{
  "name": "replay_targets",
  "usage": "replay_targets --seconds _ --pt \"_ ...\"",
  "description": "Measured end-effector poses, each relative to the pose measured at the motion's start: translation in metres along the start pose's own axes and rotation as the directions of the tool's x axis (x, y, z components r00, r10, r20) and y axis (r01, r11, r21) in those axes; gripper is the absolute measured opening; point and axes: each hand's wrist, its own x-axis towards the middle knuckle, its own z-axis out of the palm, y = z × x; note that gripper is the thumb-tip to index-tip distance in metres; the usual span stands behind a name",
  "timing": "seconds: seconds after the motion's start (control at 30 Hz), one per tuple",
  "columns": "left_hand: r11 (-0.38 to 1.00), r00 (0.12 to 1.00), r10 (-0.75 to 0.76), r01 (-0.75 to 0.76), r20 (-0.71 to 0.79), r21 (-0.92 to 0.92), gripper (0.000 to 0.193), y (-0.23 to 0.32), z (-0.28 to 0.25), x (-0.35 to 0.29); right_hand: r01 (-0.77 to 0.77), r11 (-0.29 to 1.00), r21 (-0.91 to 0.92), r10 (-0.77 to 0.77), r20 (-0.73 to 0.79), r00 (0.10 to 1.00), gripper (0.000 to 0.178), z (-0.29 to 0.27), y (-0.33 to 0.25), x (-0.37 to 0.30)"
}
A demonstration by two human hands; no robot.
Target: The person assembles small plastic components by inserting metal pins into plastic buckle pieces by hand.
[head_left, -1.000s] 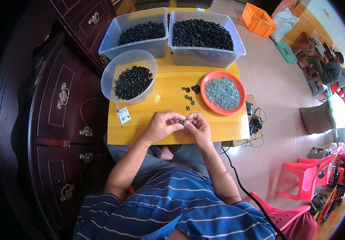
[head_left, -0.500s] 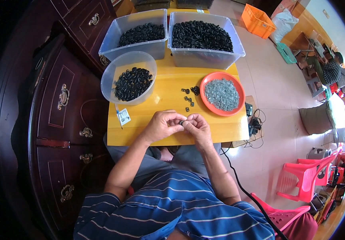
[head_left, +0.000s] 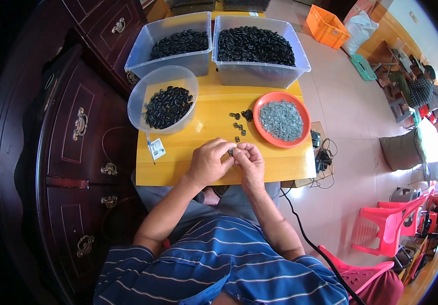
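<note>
My left hand (head_left: 209,161) and my right hand (head_left: 249,160) meet over the near edge of a yellow table (head_left: 274,165). Together their fingertips pinch a small dark part (head_left: 230,151). Several loose small black parts (head_left: 239,124) lie on the table just beyond my hands. An orange plate (head_left: 264,137) holding small grey metal pieces sits to the right of them. A round clear bowl (head_left: 140,96) with black rings stands to the left.
Two clear bins, one (head_left: 142,56) at the back left and one (head_left: 259,76) at the back right, hold black rings. A small packet (head_left: 156,149) lies near the table's left edge. Dark wooden drawers (head_left: 76,152) stand at left. Pink plastic chairs (head_left: 391,229) and a black cable (head_left: 310,244) are at right.
</note>
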Motion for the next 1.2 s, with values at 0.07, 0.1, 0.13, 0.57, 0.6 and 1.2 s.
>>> replay_targets --seconds 0.07,0.1,0.13,0.57,0.6,1.2 --pt "0.999 1.0 -0.009 0.009 0.008 -0.041 0.03 0.0 0.0 0.0 -0.041 0.998 0.042 0.041 0.003 0.999 0.01 -0.004 0.002 0.002" --pt "0.999 1.0 -0.009 0.01 0.009 -0.041 0.03 -0.001 0.0 0.0 -0.042 0.998 0.042 0.042 0.002 0.999 0.01 -0.002 -0.001 0.001" --pt "0.998 0.999 -0.022 0.023 0.028 -0.056 0.03 0.0 -0.002 0.0 -0.076 0.995 0.07 0.079 -0.029 0.996 0.008 0.002 -0.005 0.001" --pt "0.989 0.994 -0.088 0.096 0.069 -0.115 0.029 0.001 -0.004 -0.002 -0.092 0.99 0.103 0.089 0.038 0.995 0.008 -0.006 -0.004 0.006" --pt "0.989 0.993 -0.09 0.097 0.072 -0.115 0.029 0.0 -0.003 -0.002 -0.094 0.99 0.105 0.09 0.036 0.995 0.008 -0.007 -0.003 0.007" --pt "0.996 1.0 -0.017 0.017 0.006 -0.082 0.019 -0.008 0.001 0.003 0.0 1.0 0.016 -0.001 0.031 1.0 0.008 -0.008 0.002 0.012"
